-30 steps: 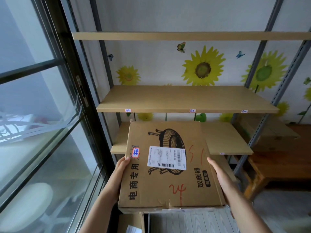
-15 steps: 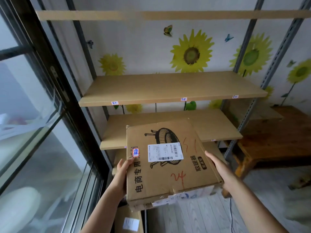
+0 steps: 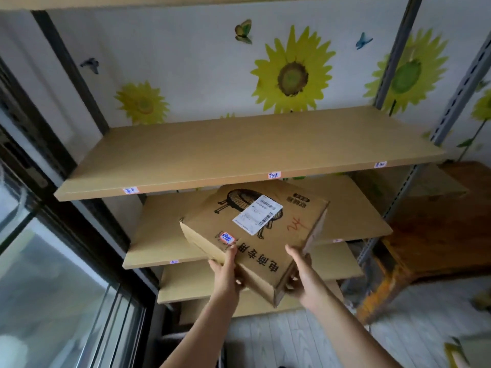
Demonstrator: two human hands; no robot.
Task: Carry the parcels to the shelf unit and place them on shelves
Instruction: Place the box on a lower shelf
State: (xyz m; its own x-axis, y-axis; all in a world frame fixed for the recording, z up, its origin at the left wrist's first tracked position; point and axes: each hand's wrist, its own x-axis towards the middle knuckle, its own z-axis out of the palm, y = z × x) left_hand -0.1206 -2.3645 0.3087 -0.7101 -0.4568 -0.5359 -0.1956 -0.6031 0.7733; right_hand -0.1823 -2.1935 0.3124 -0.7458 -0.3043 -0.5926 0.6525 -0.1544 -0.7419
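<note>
I hold a flat brown cardboard parcel (image 3: 255,229) with a white shipping label and a printed heater drawing. It is turned at an angle, its far end over the second wooden shelf (image 3: 159,243) of the shelf unit. My left hand (image 3: 225,274) grips its near left edge. My right hand (image 3: 303,277) grips the near corner on the right. The wide shelf above (image 3: 239,152) is bare, with small paper tags along its front edge. Lower shelves show beneath the parcel.
A dark-framed glass window (image 3: 53,261) runs close along the left. Grey metal uprights (image 3: 393,49) carry the shelves on the right. A wooden bench (image 3: 438,235) stands right of the unit. Sunflower stickers cover the wall behind.
The parcel has swung clockwise and moved forward toward the second shelf. Both hands shifted to its near end. The shelves look closer.
</note>
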